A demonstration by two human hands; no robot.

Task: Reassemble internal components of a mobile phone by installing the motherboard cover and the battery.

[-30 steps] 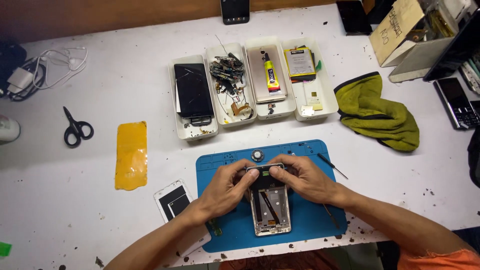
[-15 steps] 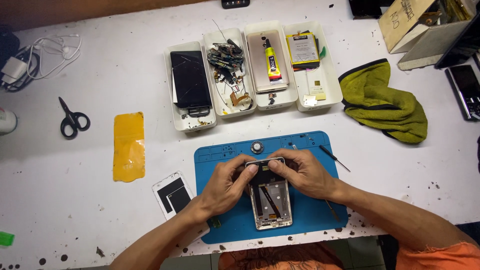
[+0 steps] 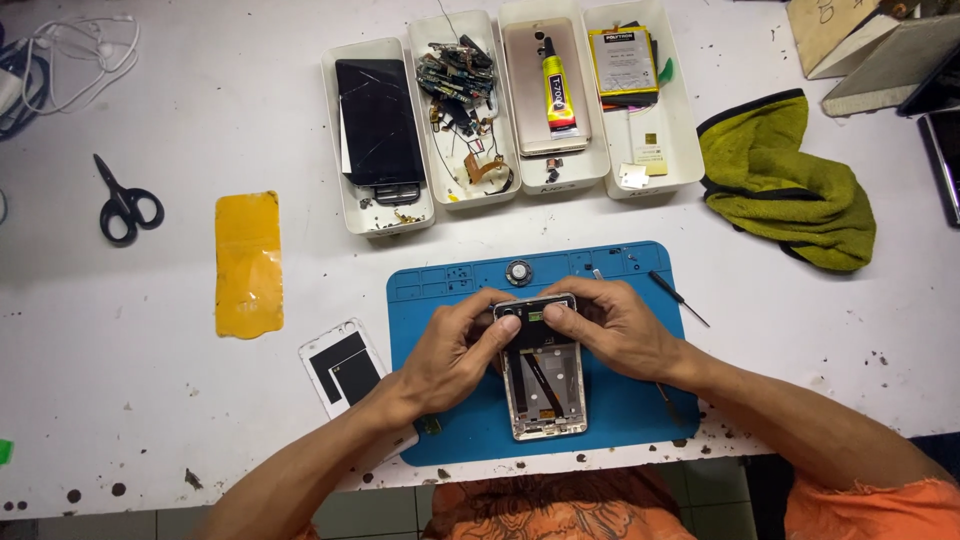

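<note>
both hands (image 3: 540,335) curled, gripping phone frame (image 3: 543,375)

An opened phone frame (image 3: 543,380), back cover off and inner parts exposed, lies flat and lengthwise on a blue mat (image 3: 620,400) near the desk's front edge, its top end pinched between two thumbs.

Phone frame (image 3: 545,385): gold-toned metal, satin sheen on rim. Work mat (image 3: 620,400): blue, matt, rubbery look. Trays (image 3: 670,150): white plastic, smooth. Towel (image 3: 790,190): olive terry cloth, rough nap. Scissors (image 3: 122,200): black plastic handles. Yellow sheet (image 3: 248,262): glossy film, wrinkled. Tabletop (image 3: 150,400): white, matt, speckled with dark marks.
</note>
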